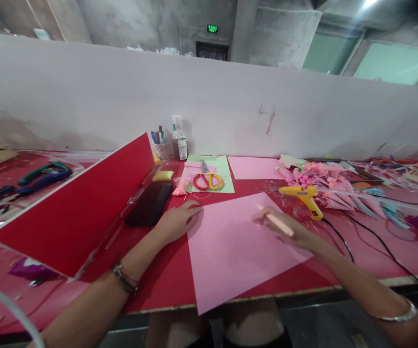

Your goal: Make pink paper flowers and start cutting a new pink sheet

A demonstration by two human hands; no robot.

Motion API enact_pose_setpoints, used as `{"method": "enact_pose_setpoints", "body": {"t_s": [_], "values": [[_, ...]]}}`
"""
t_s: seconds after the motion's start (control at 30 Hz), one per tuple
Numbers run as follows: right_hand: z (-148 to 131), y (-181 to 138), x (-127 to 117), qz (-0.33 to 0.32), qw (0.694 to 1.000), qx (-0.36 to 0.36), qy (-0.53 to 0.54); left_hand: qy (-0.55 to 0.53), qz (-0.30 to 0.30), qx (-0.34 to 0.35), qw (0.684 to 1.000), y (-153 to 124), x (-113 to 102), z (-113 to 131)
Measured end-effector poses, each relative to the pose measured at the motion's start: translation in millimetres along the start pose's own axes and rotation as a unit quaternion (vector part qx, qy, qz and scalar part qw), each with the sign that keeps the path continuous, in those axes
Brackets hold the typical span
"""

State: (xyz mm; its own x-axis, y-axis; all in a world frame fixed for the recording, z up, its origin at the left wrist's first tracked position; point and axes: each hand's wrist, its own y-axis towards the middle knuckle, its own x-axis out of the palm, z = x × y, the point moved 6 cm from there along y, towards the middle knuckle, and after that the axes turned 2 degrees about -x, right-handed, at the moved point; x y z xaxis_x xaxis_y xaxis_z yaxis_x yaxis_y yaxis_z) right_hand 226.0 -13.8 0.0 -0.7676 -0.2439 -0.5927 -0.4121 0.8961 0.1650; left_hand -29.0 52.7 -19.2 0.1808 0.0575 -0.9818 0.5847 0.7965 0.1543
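Observation:
A large pink sheet of paper (231,251) lies askew on the red tabletop, one corner reaching over the front edge. My left hand (180,221) rests at the sheet's upper left corner, its fingers loosely bent and apart, touching the edge. In my right hand (285,227) is a pale pink pen (279,224), tilted with its tip toward the upper part of the sheet. Whether the tip touches the paper I cannot tell. No marks can be made out on the sheet.
Behind the sheet lie red-and-yellow-handled scissors (208,181) on green paper (229,186). Right are a yellow glue gun (305,197) with a cord and pink wrapped bundles (325,181). Left are a black phone (149,204) and an upright red panel (82,208). A pen cup (162,151) stands by the partition.

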Motion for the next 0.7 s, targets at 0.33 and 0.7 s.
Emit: {"method": "enact_pose_setpoints", "body": {"t_s": [0.33, 0.7], "values": [[0, 84, 49, 0.158, 0.975, 0.037, 0.151, 0.079, -0.007, 0.008, 0.997, -2, -1, 9], [2, 87, 55, 0.167, 0.981, 0.026, 0.092, 0.092, -0.009, 0.006, 0.996, -1, -1, 12]]}}
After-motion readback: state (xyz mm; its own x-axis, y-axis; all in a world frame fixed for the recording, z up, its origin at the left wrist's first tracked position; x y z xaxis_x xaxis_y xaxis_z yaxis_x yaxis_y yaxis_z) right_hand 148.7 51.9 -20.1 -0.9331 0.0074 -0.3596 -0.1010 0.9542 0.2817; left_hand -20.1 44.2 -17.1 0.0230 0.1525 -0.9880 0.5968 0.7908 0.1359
